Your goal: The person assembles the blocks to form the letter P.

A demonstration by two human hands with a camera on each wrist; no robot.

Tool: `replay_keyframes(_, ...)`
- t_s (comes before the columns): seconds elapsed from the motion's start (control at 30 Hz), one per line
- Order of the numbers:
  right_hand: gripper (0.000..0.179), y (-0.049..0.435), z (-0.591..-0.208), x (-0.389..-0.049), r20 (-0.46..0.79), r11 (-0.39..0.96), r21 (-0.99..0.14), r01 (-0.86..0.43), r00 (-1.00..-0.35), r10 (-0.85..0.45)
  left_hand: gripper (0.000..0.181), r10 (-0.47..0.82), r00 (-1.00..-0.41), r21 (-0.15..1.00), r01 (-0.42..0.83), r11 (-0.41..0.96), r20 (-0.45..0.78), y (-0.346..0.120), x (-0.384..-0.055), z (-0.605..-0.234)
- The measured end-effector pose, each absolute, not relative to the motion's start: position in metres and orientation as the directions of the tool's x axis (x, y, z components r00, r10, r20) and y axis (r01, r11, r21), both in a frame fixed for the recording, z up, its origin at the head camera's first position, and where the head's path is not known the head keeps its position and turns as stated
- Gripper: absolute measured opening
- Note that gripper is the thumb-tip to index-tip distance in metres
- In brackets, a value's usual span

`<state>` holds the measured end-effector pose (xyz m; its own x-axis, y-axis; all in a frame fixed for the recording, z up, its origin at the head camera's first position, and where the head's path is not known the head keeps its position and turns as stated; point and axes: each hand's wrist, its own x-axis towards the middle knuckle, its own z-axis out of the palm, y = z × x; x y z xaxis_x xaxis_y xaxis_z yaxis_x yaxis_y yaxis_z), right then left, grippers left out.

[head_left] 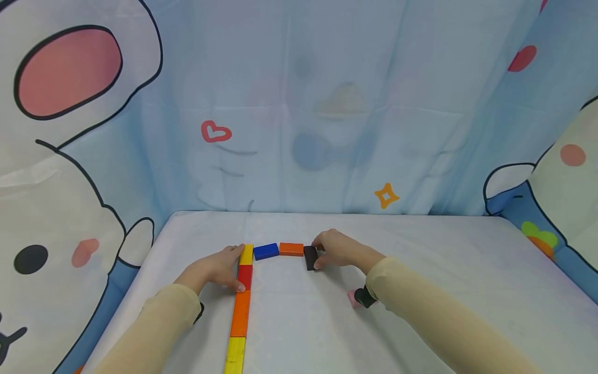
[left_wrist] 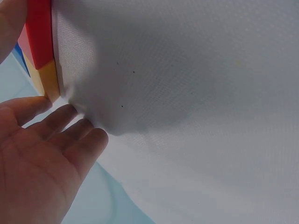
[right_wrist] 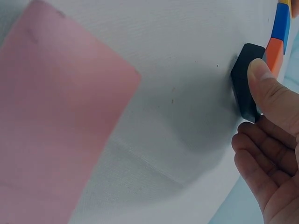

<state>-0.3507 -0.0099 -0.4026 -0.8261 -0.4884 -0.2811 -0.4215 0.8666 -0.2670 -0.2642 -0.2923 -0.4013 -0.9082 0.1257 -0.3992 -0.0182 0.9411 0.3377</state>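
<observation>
Tabletop (head_left: 458, 270): right grip (head_left: 343, 250) round one black block (head_left: 310, 258), left grip (head_left: 216, 268) wide against one red (head_left: 245, 276).

The left hand (left_wrist: 46, 149) touches a yellow block (left_wrist: 48, 79) with its pointing finger. A red block (left_wrist: 39, 37) sits beside the thumb (left_wrist: 9, 28). A bit of blue block (left_wrist: 22, 58) peeks out between thumb and finger. White cloth (left_wrist: 210, 116) spreads past the fingertips.

We have room over the counter (head_left: 294, 317) between the block column (head_left: 240, 314) and the pink piece (head_left: 352, 298) beside the right sleeve (head_left: 439, 317), which itself bars our right. Leftward, the block column and left hand (head_left: 219, 267) stand in our way; farther out we meet the blue block (head_left: 266, 252), orange block (head_left: 291, 249), black block (head_left: 310, 258) and right hand (head_left: 343, 250).
</observation>
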Motion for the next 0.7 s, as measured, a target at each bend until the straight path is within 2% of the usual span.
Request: replay_keyframes(0.7, 0.056, -0.0085, -0.4003, -0.3441, -0.263, 0.856, -0.263, -0.446, -0.82, -0.508, 0.102, 0.137, -0.913, 0.356, -0.009, 0.935, -0.384, -0.2912, -0.2605, -0.3998)
